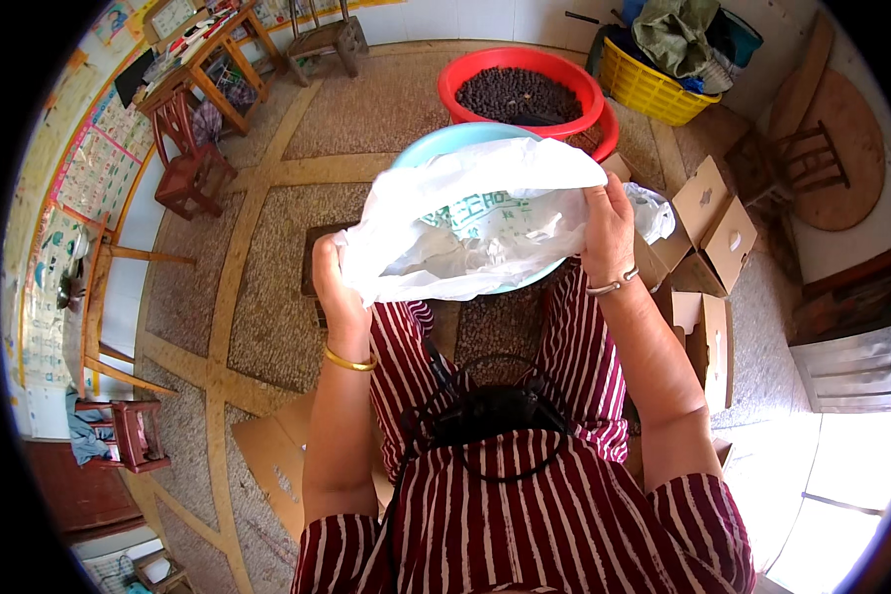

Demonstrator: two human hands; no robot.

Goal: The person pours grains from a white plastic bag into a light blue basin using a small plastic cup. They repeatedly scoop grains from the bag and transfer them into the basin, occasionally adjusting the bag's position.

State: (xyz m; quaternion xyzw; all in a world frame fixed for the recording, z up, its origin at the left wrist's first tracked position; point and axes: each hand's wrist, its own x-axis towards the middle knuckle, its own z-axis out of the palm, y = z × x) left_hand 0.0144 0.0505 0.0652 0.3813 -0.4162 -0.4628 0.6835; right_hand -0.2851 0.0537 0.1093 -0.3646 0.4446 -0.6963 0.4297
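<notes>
A white plastic bag (505, 213) with green print is stretched between my two hands, its mouth spread wide. My left hand (337, 287) grips the bag's left edge, thumb up. On the other side, my right hand (609, 228) pinches the right edge. Beneath the bag is a light blue basin (455, 142), mostly covered by the plastic, so its contents are hidden. Just beyond stands a red basin (450, 74) holding many small dark round pieces (520, 94).
Open cardboard boxes (708, 223) stand at my right, beside another crumpled plastic bag (648, 211). A yellow basket (653, 89) piled with cloth sits at the far right. Flattened cardboard (267, 455) lies on the left floor. A small red chair (190, 168) and a wooden table (203, 59) are farther left.
</notes>
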